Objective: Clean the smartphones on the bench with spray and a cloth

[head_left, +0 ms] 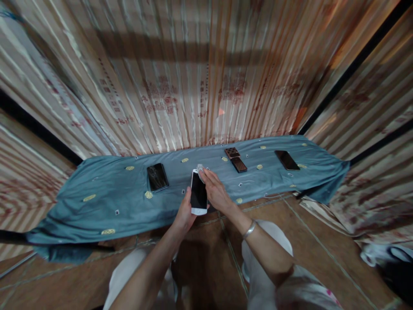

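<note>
White phone [198, 193], dark screen up, held above the near edge of the blue cloth [97, 202]; left hand [184, 213] clamped around its lower left side. Right hand [215, 191] pinches a small pale wad [200, 168] against the phone's top corner. Farther back on the cloth: black phone [157, 177] left, two small dark devices [236, 159] and another dark phone [287, 159] right.

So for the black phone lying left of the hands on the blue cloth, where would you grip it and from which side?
The black phone lies flat, screen up, on the blue cloth, with nothing touching it. Best guess: come from above and pinch its two long edges with the fingers near the middle; its thin, flat slab gives no other hold, and the soft cloth lets fingertips dig under.
</note>
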Demonstrator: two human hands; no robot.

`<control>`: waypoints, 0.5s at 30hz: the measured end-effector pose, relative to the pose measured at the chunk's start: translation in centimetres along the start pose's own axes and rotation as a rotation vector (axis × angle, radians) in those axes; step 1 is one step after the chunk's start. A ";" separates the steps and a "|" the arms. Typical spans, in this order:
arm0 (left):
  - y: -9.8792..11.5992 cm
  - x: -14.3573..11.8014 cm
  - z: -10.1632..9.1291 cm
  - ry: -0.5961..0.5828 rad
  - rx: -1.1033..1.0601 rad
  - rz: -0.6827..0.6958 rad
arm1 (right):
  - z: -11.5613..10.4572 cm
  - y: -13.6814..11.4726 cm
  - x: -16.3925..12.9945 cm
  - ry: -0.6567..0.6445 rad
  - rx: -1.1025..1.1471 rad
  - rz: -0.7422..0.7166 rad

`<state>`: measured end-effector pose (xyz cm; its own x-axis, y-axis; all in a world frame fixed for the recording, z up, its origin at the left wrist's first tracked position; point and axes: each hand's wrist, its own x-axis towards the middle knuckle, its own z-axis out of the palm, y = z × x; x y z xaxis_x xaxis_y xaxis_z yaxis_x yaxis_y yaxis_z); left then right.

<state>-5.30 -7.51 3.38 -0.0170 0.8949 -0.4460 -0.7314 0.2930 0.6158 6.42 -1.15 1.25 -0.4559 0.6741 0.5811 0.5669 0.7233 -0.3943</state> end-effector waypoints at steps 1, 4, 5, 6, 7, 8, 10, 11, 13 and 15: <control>0.1 -0.1 0.0 0.008 0.006 0.010 | 0.0 0.0 0.0 0.004 0.009 0.014; 0.6 -0.1 0.1 0.005 0.020 0.034 | 0.1 0.1 -0.2 0.018 0.075 0.063; 0.8 -0.1 0.0 -0.007 0.023 0.038 | 0.1 0.1 -0.2 0.030 0.117 0.090; 0.9 0.0 -0.1 -0.022 0.028 0.046 | 0.2 0.3 -0.2 0.049 0.171 0.127; 1.0 0.2 -0.2 -0.036 0.039 0.061 | 0.3 0.4 -0.1 0.077 0.240 0.175; 1.0 0.3 -0.4 -0.042 0.058 0.086 | 0.4 0.5 -0.1 0.114 0.324 0.238; 1.1 0.7 -0.7 -0.019 0.128 0.179 | 0.5 0.7 0.2 0.192 0.551 0.395; 1.1 0.8 -0.9 0.002 0.175 0.233 | 0.6 0.6 0.4 0.223 0.697 0.479; 1.1 1.0 -1.2 0.028 0.274 0.346 | 0.4 0.3 0.8 0.249 1.023 0.633; 1.2 1.1 -1.4 0.001 0.393 0.466 | 0.0 -0.2 1.1 0.227 1.306 0.740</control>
<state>-7.17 -6.66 2.70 -0.2756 0.9585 -0.0726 -0.3404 -0.0267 0.9399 5.86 -0.54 1.99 -0.1686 0.9855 0.0216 -0.4290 -0.0536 -0.9017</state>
